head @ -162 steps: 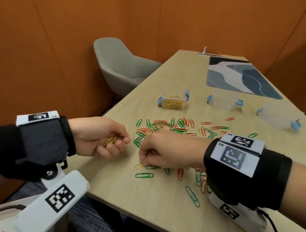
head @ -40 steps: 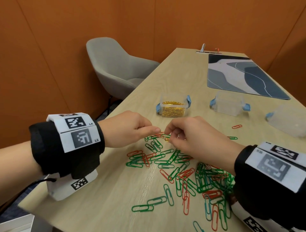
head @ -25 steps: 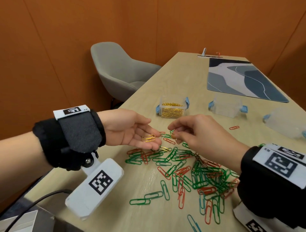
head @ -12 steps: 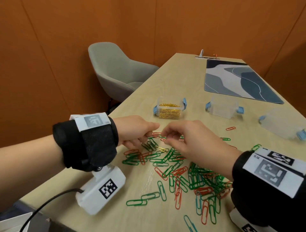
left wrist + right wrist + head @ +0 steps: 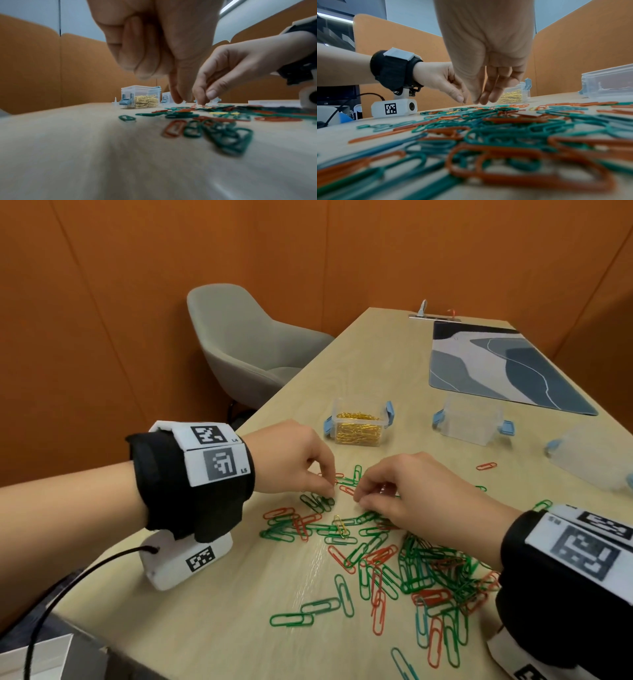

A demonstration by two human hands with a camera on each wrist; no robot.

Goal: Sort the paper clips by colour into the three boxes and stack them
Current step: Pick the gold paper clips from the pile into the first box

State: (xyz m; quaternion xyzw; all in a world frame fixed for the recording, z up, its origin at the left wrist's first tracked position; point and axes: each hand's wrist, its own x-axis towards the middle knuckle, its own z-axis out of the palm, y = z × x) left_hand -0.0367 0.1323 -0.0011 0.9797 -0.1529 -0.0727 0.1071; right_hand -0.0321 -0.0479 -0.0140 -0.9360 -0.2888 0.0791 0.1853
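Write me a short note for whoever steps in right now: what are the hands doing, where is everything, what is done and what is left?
Left hand and right hand: fingertips down in the far edge of the clip pile; whether either pinches a clip, I cannot tell.
Gold box: open, holds gold clips.
One gold clip lies loose among the green and red clips.
Two clear boxes and look empty.
Left: remaining gold, all green and red, then stacking.
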